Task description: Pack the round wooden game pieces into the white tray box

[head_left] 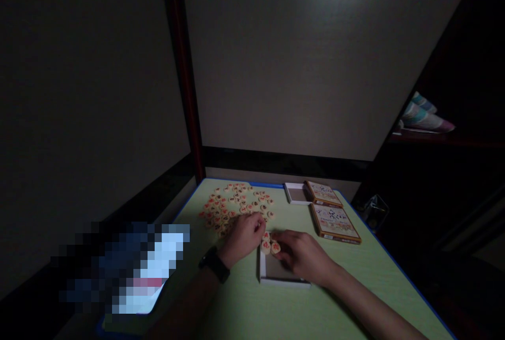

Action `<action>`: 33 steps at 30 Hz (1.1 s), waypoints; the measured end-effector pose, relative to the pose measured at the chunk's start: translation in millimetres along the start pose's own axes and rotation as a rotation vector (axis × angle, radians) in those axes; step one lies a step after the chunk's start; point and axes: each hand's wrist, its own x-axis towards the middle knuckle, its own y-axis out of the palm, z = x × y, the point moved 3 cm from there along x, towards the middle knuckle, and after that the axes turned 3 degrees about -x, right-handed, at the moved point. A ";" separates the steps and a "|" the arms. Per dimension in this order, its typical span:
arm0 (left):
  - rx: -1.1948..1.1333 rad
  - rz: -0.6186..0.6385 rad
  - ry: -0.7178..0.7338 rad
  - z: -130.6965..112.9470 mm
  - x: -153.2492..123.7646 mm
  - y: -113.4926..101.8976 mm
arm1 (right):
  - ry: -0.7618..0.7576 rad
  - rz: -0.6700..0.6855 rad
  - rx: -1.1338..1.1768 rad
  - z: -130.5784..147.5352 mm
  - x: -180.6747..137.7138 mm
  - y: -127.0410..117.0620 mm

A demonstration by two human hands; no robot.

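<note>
Pieces (270,246) are pinched by the right hand (302,256) over the tray's (284,280) far left corner, the left hand (242,237) is curled beside the pile (232,206), its grasp hidden, and in such dimness pieces could be dropped outside.

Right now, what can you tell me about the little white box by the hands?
The white box is small, shallow and square, open on top, and looks like cardboard. It lies flat on the green table. A few pale game pieces with red marks sit at its far left corner. The right hand rests over its far side; the left hand is just beside it.
</note>
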 end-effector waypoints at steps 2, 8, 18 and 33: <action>0.055 0.035 0.000 -1.3 -1.0 1.0 | 0.001 0.000 0.008 -2.6 0.2 2.9; 0.112 0.122 0.005 -4.3 -2.6 1.7 | 0.000 -0.016 0.014 -4.0 0.1 5.7; 0.134 0.161 0.106 -0.3 -3.1 6.7 | 0.014 -0.017 0.032 -5.3 0.7 6.1; 0.137 0.125 0.137 4.8 -3.3 10.9 | 0.034 -0.004 0.039 -6.3 -0.1 5.7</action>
